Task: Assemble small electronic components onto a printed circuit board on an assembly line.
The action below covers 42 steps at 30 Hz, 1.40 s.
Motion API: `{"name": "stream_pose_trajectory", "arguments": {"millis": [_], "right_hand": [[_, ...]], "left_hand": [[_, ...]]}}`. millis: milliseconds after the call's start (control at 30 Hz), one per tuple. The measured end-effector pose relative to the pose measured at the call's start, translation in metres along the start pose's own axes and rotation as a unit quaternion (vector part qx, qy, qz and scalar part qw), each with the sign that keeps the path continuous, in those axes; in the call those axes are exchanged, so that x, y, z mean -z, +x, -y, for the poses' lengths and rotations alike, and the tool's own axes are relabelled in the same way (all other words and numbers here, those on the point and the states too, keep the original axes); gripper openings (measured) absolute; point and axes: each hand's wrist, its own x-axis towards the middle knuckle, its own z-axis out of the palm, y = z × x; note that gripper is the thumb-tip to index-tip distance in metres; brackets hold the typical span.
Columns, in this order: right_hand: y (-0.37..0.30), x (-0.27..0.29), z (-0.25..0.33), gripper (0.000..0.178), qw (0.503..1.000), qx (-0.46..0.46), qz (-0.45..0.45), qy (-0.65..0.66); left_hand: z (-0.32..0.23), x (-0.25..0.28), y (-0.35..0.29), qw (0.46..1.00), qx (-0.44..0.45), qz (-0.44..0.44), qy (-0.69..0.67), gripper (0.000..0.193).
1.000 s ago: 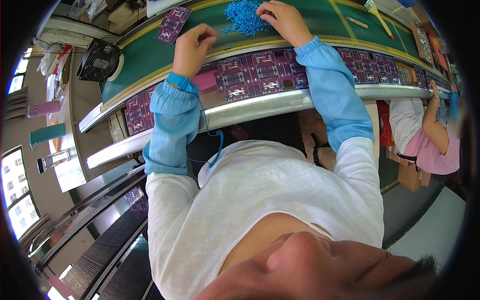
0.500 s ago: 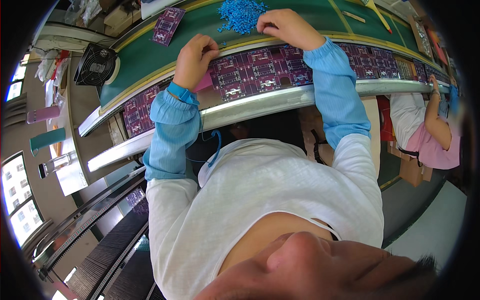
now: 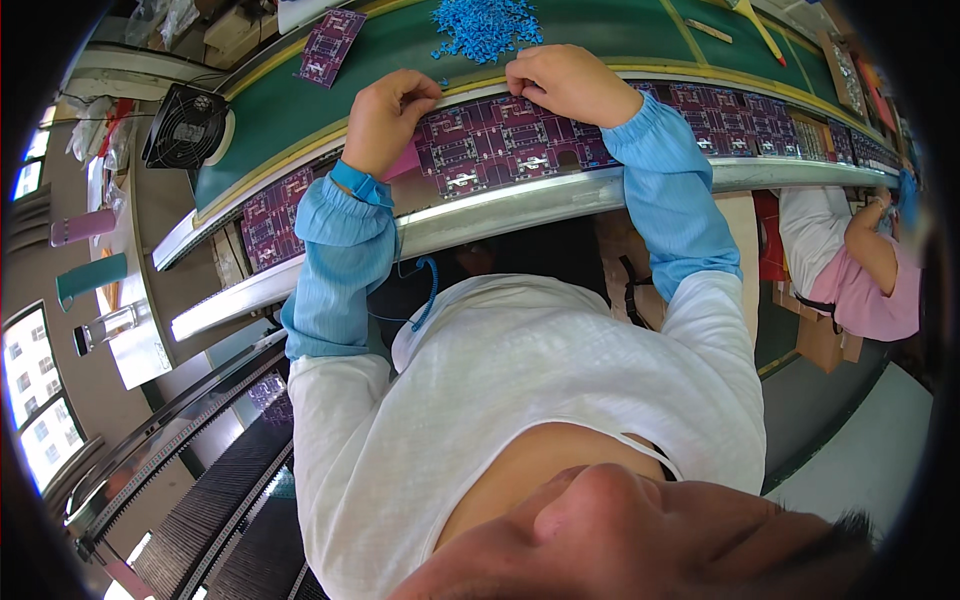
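Note:
A purple circuit board panel [image 3: 490, 147] lies in the metal rail [image 3: 480, 208] in front of me. Over its far left corner is my left hand [image 3: 385, 122], thumb and fingertips pinched together; whatever they hold is too small to make out. My right hand [image 3: 575, 85] is bent down over the panel's far edge, its fingers closed and their tips partly hidden. Just beyond it, a heap of small blue components [image 3: 485, 28] rests on the green work surface [image 3: 390, 58]. A blue wrist strap [image 3: 362, 185] with a coiled cord circles my left wrist.
A loose purple board [image 3: 331, 47] lies at the far left, near a black fan [image 3: 187, 127]. More boards [image 3: 735, 122] line the rail rightward. A brush [image 3: 757, 30] lies at the far right. Another person [image 3: 870, 260] in pink works along the rail to the right.
My right hand has come nearer from the edge of the blue heap to the panel. My left hand has hardly moved. The other person's arm on the right has shifted.

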Motion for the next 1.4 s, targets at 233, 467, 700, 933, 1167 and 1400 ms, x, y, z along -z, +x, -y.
{"name": "stream_pose_trajectory", "arguments": {"millis": [233,467,700,933,1167,1400], "right_hand": [[0.000,0.004,0.003,0.006,1.000,0.004,0.012,-0.014],[-0.004,0.015,-0.012,0.009,0.987,-0.060,-0.066,0.132],[-0.004,0.015,-0.023,0.018,0.971,-0.128,-0.069,0.191],[-0.003,0.014,-0.030,0.017,0.987,-0.058,-0.090,0.121],[-0.006,0.019,-0.025,0.016,0.990,-0.075,-0.094,0.070],[-0.002,0.013,-0.020,0.014,0.980,-0.063,-0.109,0.157]], "left_hand": [[0.002,0.001,0.000,1.000,0.009,0.005,0.011,0.017],[0.004,-0.004,-0.001,0.997,-0.012,0.007,0.080,0.018],[-0.004,-0.002,-0.001,0.993,-0.025,0.016,0.118,0.016],[-0.001,-0.002,0.000,0.993,-0.030,0.013,0.111,0.016],[-0.001,-0.002,-0.001,0.990,-0.048,0.034,0.125,0.015],[0.007,-0.013,0.022,0.985,-0.032,-0.086,0.148,0.010]]}}
